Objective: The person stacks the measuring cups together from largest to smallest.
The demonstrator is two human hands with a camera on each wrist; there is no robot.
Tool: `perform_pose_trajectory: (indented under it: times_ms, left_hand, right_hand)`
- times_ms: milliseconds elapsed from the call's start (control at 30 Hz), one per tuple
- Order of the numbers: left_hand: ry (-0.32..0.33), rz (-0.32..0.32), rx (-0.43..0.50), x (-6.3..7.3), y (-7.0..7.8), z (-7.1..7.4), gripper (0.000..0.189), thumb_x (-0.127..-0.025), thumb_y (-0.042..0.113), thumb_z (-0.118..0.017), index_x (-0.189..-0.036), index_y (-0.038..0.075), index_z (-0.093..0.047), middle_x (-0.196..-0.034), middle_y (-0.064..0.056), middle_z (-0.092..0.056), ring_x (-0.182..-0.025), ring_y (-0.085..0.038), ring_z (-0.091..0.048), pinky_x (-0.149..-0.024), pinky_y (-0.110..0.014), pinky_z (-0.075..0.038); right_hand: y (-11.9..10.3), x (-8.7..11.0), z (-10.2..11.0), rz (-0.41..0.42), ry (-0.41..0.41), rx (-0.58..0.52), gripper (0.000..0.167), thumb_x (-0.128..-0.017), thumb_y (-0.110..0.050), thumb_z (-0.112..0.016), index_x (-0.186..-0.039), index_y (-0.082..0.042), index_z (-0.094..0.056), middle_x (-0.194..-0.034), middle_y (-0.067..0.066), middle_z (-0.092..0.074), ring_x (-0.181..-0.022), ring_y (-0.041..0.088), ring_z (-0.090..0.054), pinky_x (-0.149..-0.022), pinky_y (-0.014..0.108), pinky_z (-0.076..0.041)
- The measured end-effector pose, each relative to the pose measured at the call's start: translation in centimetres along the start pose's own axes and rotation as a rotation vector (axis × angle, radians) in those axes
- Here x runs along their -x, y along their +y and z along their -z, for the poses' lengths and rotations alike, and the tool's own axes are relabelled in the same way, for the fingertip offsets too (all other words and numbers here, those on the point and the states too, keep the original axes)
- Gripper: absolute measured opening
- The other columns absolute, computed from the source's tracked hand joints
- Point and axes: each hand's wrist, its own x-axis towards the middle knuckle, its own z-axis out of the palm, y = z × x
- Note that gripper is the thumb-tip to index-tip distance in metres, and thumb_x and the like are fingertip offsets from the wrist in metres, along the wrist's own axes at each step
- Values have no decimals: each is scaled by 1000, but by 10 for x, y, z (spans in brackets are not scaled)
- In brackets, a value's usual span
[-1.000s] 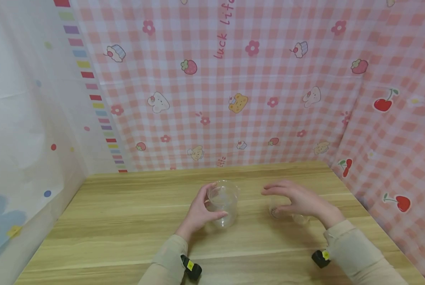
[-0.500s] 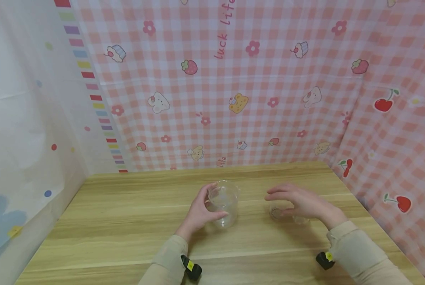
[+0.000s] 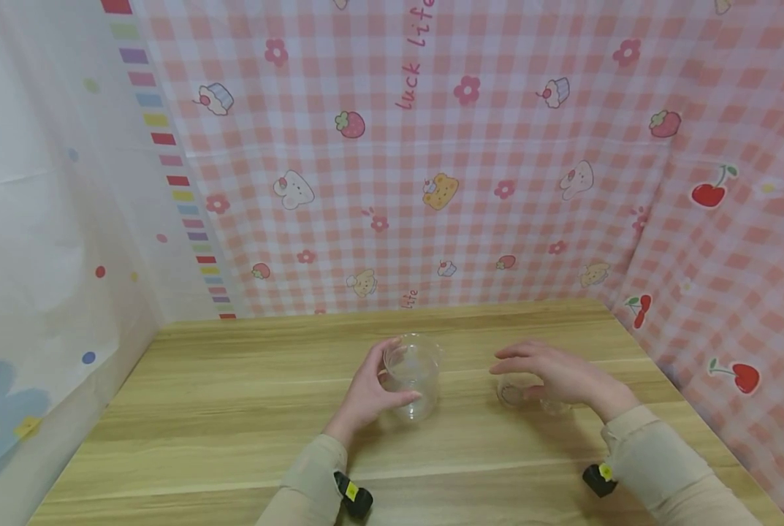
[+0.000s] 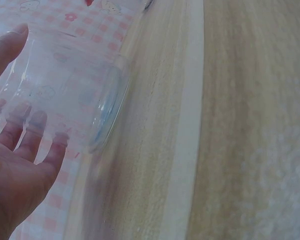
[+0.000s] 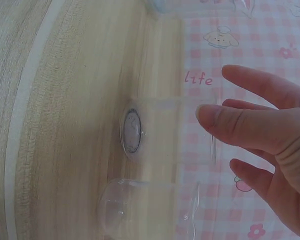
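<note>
My left hand (image 3: 370, 392) grips a large clear cup (image 3: 426, 376), which stands near the middle of the wooden table; in the left wrist view its fingers and thumb wrap the side of the cup (image 4: 65, 85). On the right, my right hand (image 3: 552, 374) hovers with fingers spread over two smaller clear cups. One of these, a small cup with a dark ring on its base (image 5: 132, 131), stands under the thumb, whose tip overlaps its rim in the right wrist view. Beside it is a second small clear cup (image 5: 140, 207), partly hidden by the hand in the head view.
Wood-grain table (image 3: 234, 424) runs back to a pink checked cloth (image 3: 392, 183) hung behind it. White cloth (image 3: 50, 183) lines the left side, and more checked cloth with cherries (image 3: 727, 256) lines the right. A black wrist camera (image 3: 354, 498) sits by each sleeve.
My right hand has shifted slightly right and toward me over the small cups, its fingers still spread. The left hand and the large cup have stayed in place.
</note>
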Motion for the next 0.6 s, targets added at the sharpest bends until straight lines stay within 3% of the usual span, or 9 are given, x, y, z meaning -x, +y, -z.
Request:
perform_pose_trajectory:
  times_ms: [233, 467, 600]
  left_hand:
    - [1, 18, -2, 0, 1, -1, 92, -71, 4, -88, -148, 10, -39, -143, -15, -47, -123, -35, -52, -100, -50, -44]
    - [-16, 14, 13, 8, 29, 2, 89, -72, 1, -86, -146, 0, -38, -142, -22, -46, -124, -41, -50, -101, -53, -43]
    - [-15, 9, 19, 10, 35, 2, 88, -72, 1, -86, -146, 0, -38, -142, -22, -46, -125, -41, -50, -102, -53, -42]
  right_hand:
    - [2, -1, -2, -24, -36, 20, 58, -76, 0, -83, -129, -16, -65, -137, 15, -56, -126, 37, -50, -97, 55, -46]
    - [2, -2, -4, -68, -56, 25, 54, -78, -1, -81, -127, -15, -67, -137, 13, -57, -126, 37, -50, -97, 55, -46]
    - [2, -2, -3, -79, -60, 18, 52, -78, 1, -80, -126, -14, -67, -136, 13, -57, -125, 37, -50, -97, 54, -46]
